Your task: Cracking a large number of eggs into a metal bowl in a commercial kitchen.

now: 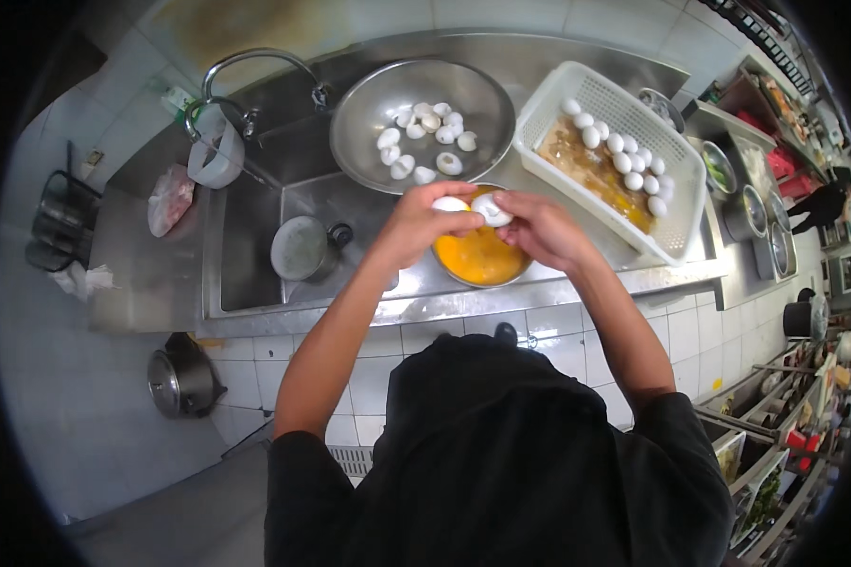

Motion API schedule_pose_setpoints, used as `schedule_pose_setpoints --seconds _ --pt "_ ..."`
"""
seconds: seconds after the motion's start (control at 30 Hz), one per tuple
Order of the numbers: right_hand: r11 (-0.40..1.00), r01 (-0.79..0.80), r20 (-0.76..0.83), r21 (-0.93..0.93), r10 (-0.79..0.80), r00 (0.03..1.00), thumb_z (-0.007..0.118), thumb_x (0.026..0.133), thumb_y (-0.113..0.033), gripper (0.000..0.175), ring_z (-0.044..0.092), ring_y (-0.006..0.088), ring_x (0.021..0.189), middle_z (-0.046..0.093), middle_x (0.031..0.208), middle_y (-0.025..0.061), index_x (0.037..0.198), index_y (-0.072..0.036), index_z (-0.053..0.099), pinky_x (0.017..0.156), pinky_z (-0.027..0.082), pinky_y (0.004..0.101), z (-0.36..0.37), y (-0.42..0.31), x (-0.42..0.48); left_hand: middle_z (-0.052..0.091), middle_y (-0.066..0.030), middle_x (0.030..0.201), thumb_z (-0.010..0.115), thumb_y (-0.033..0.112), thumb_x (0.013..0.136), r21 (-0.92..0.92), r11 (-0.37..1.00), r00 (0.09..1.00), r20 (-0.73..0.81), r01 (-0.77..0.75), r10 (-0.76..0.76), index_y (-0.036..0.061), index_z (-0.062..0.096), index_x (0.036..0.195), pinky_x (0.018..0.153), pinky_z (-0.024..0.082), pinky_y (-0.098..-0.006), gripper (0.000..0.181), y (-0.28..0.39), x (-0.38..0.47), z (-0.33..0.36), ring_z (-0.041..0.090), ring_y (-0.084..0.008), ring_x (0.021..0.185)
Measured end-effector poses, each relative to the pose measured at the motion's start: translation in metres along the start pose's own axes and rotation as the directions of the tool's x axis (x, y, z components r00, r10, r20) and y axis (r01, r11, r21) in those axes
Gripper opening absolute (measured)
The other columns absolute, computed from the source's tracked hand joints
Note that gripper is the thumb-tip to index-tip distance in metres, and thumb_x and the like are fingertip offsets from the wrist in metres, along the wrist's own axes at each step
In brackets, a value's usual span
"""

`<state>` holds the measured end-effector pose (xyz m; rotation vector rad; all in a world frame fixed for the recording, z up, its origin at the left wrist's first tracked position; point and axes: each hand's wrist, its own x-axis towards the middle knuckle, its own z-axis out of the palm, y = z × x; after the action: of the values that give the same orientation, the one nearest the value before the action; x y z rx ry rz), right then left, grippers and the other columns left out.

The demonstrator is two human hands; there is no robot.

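Observation:
My left hand point(429, 216) grips a white egg piece point(449, 204), partly covered by the fingers. Close beside it, my right hand point(542, 227) holds a second white egg piece point(491, 211) with a cracked, dented shell. Whether these are two eggs or two halves of one, I cannot tell. Both hands are over a round metal bowl of yellow beaten-looking egg point(479, 259) at the counter's front edge. Behind them, a wide steel bowl point(358, 106) holds several broken eggshells point(431, 124). To the right, a white perforated plastic basket point(574, 205) contains several whole white eggs point(622, 163) on a wet, egg-stained cardboard-like sheet point(581, 166).
At left are a steel sink point(252, 248) with a curved faucet point(255, 53), a round container point(299, 248) in the basin, a white plastic tub point(216, 152) and a bag point(170, 200). A lidded pot point(177, 383) stands below. Metal pans point(744, 212) and a distant person point(822, 205) are far right.

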<state>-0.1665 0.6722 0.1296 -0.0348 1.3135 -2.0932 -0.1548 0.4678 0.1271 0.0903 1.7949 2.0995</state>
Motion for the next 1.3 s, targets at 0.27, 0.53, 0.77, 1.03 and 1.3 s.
schedule_pose_setpoints --seconds 0.27,0.53,0.77,1.03,1.3 --pt "0.804 0.089 0.007 -0.588 -0.105 0.994 0.060 0.078 -0.008 0.036 0.056 0.0085 0.070 0.063 0.087 0.0060 0.113 0.002 0.057 0.062 0.047 0.0217 0.025 -0.002 -0.003 0.063 -0.0057 0.081 0.071 0.008 0.073 0.228 0.971 0.997 -0.009 0.071 -0.071 -0.0039 0.060 0.101 0.056 0.045 -0.0218 0.032 -0.005 0.000 -0.005 0.058 -0.0092 0.067" --pt "0.669 0.164 0.014 -0.725 -0.225 0.974 0.060 0.075 -0.007 0.039 0.059 0.0139 0.072 0.065 0.089 0.0097 0.114 0.001 0.058 0.066 0.048 0.0273 0.010 0.025 0.007 0.066 -0.0058 0.083 0.070 0.009 0.069 0.539 0.828 0.968 -0.090 -0.152 0.236 0.0012 0.063 0.097 0.065 0.049 -0.0242 0.031 -0.034 0.002 -0.004 0.061 -0.0108 0.072" --pt "0.300 0.233 0.089 -0.925 -0.425 0.901 0.051 0.068 0.005 0.045 0.061 0.0325 0.083 0.062 0.095 0.0181 0.112 -0.002 0.059 0.075 0.048 0.0351 0.021 0.024 0.000 0.068 -0.0082 0.081 0.066 0.007 0.065 0.661 0.732 0.901 -0.200 -0.166 0.385 0.0053 0.065 0.096 0.070 0.050 -0.0271 0.031 -0.032 -0.008 0.011 0.065 -0.0148 0.075" --pt "0.000 0.460 0.365 -0.888 -0.609 0.704 0.048 0.068 0.011 0.046 0.056 0.0364 0.098 0.057 0.110 0.0188 0.111 -0.001 0.057 0.083 0.047 0.0381 0.015 0.022 0.000 0.066 -0.0118 0.082 0.066 0.010 0.066 0.833 0.394 0.711 0.000 -0.389 0.703 0.0042 0.065 0.097 0.072 0.050 -0.0315 0.032 -0.023 -0.009 0.007 0.065 -0.0246 0.077" --pt "0.844 0.321 -0.066 -0.430 -0.384 0.921 0.052 0.075 0.010 0.040 0.060 0.0241 0.095 0.058 0.108 0.0154 0.114 0.004 0.053 0.079 0.049 0.0312 0.021 0.007 0.033 0.065 -0.0129 0.092 0.068 0.014 0.072 0.748 0.611 0.806 -0.181 -0.259 0.563 0.0033 0.062 0.106 0.066 0.050 -0.0325 0.036 0.013 0.007 0.004 0.064 -0.0259 0.075"
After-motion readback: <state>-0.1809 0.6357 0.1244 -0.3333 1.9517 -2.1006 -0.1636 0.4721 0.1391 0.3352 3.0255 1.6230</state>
